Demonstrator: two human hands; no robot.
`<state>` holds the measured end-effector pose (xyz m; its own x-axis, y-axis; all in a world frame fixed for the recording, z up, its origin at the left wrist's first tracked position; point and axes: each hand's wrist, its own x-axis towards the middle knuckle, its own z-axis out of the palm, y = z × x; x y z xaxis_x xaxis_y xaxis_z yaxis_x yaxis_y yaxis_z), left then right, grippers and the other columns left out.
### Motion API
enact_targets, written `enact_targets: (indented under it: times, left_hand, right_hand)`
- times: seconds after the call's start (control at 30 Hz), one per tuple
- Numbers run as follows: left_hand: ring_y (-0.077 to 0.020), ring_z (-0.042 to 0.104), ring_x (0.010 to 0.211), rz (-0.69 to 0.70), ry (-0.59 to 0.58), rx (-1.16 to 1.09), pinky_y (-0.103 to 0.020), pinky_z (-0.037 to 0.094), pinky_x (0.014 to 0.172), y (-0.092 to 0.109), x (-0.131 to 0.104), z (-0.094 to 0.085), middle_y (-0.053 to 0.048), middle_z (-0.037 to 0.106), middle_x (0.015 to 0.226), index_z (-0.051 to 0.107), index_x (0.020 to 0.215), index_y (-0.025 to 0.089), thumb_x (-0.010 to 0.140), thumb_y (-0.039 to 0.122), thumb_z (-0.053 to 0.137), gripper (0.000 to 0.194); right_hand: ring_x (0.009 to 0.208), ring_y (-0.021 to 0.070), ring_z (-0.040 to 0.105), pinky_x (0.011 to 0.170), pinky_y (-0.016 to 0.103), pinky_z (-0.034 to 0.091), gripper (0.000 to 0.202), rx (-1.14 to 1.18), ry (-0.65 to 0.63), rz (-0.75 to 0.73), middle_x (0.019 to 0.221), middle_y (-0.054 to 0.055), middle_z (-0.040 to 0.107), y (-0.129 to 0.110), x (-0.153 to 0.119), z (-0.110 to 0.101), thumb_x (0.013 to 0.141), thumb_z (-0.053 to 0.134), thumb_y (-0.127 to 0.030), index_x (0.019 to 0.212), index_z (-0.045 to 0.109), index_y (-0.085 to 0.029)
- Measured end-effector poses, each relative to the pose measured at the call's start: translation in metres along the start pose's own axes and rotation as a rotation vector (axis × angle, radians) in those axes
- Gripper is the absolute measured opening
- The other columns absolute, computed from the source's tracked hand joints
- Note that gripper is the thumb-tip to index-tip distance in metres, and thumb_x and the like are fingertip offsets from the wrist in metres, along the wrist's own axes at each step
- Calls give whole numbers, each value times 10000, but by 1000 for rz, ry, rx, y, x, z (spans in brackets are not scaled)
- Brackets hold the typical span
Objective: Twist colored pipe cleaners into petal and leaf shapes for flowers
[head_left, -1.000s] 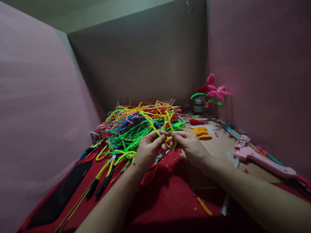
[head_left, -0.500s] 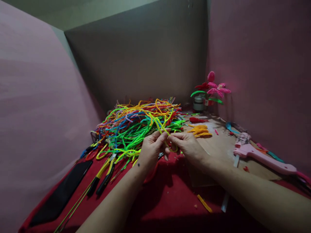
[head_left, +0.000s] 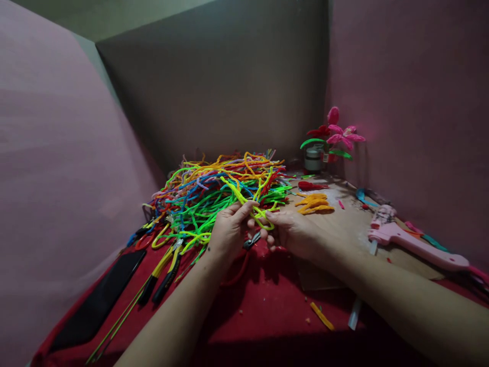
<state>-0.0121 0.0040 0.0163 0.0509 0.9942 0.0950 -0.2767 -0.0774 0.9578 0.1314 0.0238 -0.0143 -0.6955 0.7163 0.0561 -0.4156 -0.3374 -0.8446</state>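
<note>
My left hand (head_left: 232, 224) pinches bent yellow pipe cleaners (head_left: 262, 214) between thumb and fingers, in front of a large heap of colored pipe cleaners (head_left: 206, 204). From the right, my right hand (head_left: 289, 230) grips the same yellow strands near a loop. Their free ends stick up to the left over the heap. Just under the hands, the dark tip of a tool (head_left: 252, 240) shows, with a red handle on the red cloth (head_left: 263, 311).
Yellow-black pliers (head_left: 168, 270) and a black flat object (head_left: 100, 300) lie at left. On the board (head_left: 353, 224) at right are orange pieces (head_left: 314, 203) and a pink glue gun (head_left: 416, 244). A pink flower (head_left: 345, 136) stands behind.
The yellow strands have turned, their free ends now pointing more to the left. Both hands have shifted slightly, and more of the dark tool tip shows below them.
</note>
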Motion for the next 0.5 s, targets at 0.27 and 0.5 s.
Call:
enact_targets:
  times: [0.27, 0.5]
  left_hand:
    - [-85, 477, 352, 83, 19, -12, -198, 370, 363, 3, -3, 6, 40, 508, 473, 607, 797, 126, 712, 342, 641, 235]
    - [-57, 462, 385, 64, 22, 55, -163, 369, 393, 3, -5, 6, 52, 480, 468, 609, 821, 134, 682, 319, 674, 241]
  right_hand:
    - [475, 66, 485, 468, 197, 424, 120, 104, 123, 12, 611, 26, 582, -2, 0, 8, 780, 560, -182, 751, 642, -100]
    - [461, 87, 524, 486, 243, 479, 85, 92, 177, -56, 616, 41, 614, -1, 1, 8, 766, 569, -149, 803, 617, -89]
